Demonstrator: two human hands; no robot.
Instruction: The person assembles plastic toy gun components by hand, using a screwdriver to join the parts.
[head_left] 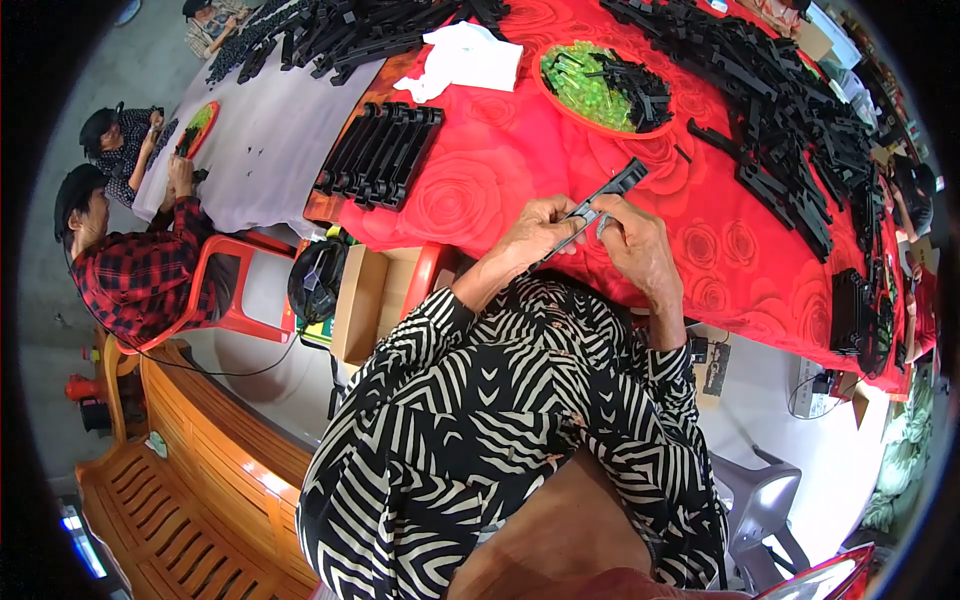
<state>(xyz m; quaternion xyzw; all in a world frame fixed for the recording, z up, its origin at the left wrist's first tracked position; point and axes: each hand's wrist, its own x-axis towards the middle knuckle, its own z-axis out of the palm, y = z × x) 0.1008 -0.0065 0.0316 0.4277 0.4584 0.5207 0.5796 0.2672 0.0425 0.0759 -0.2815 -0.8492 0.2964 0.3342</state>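
Holding a long, narrow black plastic strip (pixel 598 205) between both hands, a person in a black-and-white zigzag blouse works at the near edge of a surface (pixel 500 150) covered by a red cloth printed with roses. The left hand (pixel 535 232) is closed around the strip's lower end, fingers curled over it. The right hand (pixel 640 245) pinches the strip at its middle, thumb and fingertips pressed together on it. The strip slants upward and away from the hands, its far end hanging just above the red cloth.

Beyond the strip sits a red round tray (pixel 560 105) holding small green pieces and a few black parts. To the left of the tray lies a crumpled white cloth (pixel 465 55), and nearer the surface's edge a neat row of black strips (pixel 380 155). To the right of the tray, a large loose heap of black strips (pixel 780 110) runs along the surface. Other people sit at the far left.
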